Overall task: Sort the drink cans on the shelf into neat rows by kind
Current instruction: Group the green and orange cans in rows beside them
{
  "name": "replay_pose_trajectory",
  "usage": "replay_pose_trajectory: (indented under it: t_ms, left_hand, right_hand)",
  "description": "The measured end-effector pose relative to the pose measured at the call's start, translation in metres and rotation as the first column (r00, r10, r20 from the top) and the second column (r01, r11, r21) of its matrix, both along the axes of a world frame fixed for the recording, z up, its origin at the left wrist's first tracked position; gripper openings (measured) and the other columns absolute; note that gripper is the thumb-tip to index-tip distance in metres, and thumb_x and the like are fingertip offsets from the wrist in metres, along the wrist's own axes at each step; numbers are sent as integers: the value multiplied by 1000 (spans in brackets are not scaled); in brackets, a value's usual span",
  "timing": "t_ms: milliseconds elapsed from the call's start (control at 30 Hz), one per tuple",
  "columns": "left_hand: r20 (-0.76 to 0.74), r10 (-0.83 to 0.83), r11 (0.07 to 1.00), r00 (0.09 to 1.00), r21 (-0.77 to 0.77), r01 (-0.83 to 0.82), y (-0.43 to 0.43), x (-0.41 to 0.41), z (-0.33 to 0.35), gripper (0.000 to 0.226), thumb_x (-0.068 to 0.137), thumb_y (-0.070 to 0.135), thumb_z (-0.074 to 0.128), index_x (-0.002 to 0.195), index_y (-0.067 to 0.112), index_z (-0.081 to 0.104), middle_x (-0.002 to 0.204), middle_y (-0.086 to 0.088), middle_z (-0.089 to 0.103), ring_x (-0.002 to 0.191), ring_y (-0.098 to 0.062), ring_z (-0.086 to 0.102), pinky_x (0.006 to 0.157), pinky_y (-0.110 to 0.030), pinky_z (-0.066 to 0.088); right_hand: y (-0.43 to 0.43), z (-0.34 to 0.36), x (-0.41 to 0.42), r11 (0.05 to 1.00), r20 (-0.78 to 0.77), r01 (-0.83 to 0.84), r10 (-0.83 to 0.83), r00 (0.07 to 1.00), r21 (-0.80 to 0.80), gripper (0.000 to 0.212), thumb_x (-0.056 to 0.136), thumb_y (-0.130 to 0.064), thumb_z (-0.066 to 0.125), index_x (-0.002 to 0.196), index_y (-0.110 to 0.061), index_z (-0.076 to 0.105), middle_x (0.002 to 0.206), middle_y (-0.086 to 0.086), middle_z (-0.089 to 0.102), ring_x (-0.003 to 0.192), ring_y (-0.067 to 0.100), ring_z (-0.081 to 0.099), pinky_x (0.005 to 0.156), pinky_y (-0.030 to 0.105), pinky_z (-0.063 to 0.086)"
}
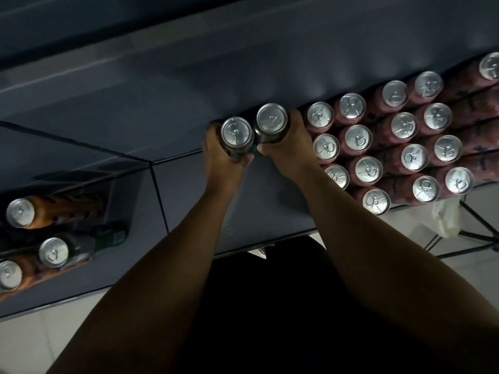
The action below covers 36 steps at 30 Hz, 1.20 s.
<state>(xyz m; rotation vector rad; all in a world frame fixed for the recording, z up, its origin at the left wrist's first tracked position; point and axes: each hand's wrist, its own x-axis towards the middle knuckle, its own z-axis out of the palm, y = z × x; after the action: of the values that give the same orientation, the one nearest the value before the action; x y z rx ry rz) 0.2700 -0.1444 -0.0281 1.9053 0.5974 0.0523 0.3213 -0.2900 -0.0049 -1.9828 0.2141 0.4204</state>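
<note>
Left hand (218, 155) fingers wrapped round one dark can (236, 134), right hand (290, 143) fingers round another (271, 120), touching, beside red cans (359, 139) in rows on the shelf (189, 85)

red cans (383, 130) | dark cans (270, 136) | orange cans (51, 211) | silver lids (352, 106) | grey shelf (189, 85)

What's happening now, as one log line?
left hand: holds left dark can | right hand: holds right dark can | red cans: rowed beside
</note>
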Motion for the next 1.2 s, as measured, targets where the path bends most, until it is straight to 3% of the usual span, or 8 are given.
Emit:
replay_pose_trajectory:
  t_ms: [67, 200, 333, 400, 667, 800, 900, 1200]
  left_hand:
    - [14, 15, 1000, 1000, 3, -15, -1, 1, -8, 75, 61, 13, 87, 121, 29, 47, 123, -4, 60, 112, -19, 63, 93, -53, 55]
    - [-15, 23, 999, 1000, -28, -24, -1, -1, -12, 76, 66, 3, 86, 128, 21, 45, 124, 3, 59, 115, -12, 62, 98, -48, 55]
    - [-64, 29, 999, 998, 24, -27, 3, -6, -4, 79, 68, 20, 90, 133, 27, 46, 108, 35, 62, 104, 10, 60, 91, -26, 54]
    - [-91, 25, 996, 995, 84, -17, 6, -10, 3, 80, 71, 30, 90, 137, 30, 44, 104, 37, 61, 99, 15, 58, 85, -17, 48]
    - [-230, -74, 932, 970, 330, 149, 27, -34, 42, 89, 82, 47, 80, 154, 28, 32, 157, 0, 44, 141, -24, 44, 106, -42, 45]
    - [-267, -124, 809, 956, 531, 253, 38, -65, 68, 73, 90, 45, 72, 151, 22, 37, 156, -4, 41, 142, -35, 38, 110, -58, 38]
    - [-339, -133, 732, 931, 600, 323, 49, -86, 82, 67, 93, 47, 66, 148, 25, 36, 157, -1, 37, 144, -41, 32, 113, -64, 31]
    - [-429, 1, 665, 903, 675, 320, 82, -139, 123, 67, 102, 52, 48, 157, 27, 20, 166, -2, 18, 152, -42, 11, 123, -61, 11]
  right_hand:
    - [2, -7, 0, 1000, -7, 7, -7, 1000, -3, 79, 68, -6, 88, 134, -16, 46, 116, -9, 62, 106, 10, 60, 87, 18, 49]
    - [3, -13, -2, 1000, -10, 5, -5, 1000, -12, 79, 69, -7, 87, 135, -17, 44, 115, -11, 61, 103, 7, 59, 74, 2, 41]
    - [8, -10, -2, 999, -8, -36, 35, 999, -41, 77, 69, -11, 84, 135, -20, 45, 120, -7, 63, 107, 12, 60, 84, 20, 48]
    - [10, -4, -3, 995, 4, -61, 62, 998, -76, 74, 69, -14, 82, 134, -20, 47, 126, -1, 63, 111, 15, 61, 88, 23, 48]
    - [5, 38, -34, 931, 56, -165, 193, 980, -325, 70, 87, -35, 63, 149, -17, 37, 147, 4, 49, 134, 32, 49, 99, 50, 49]
    - [13, 57, -52, 814, -37, -264, 287, 957, -517, 79, 96, -48, 53, 160, -15, 18, 167, 5, 24, 152, 33, 24, 118, 49, 33]
    - [23, 71, -62, 727, -79, -337, 365, 928, -599, 75, 99, -44, 51, 160, -15, 18, 169, 6, 18, 153, 35, 21, 117, 49, 31]
    - [86, 108, -90, 499, -87, -546, 680, 728, -673, 71, 101, -45, 44, 161, -20, 16, 170, 6, 8, 154, 33, 14, 121, 49, 24]
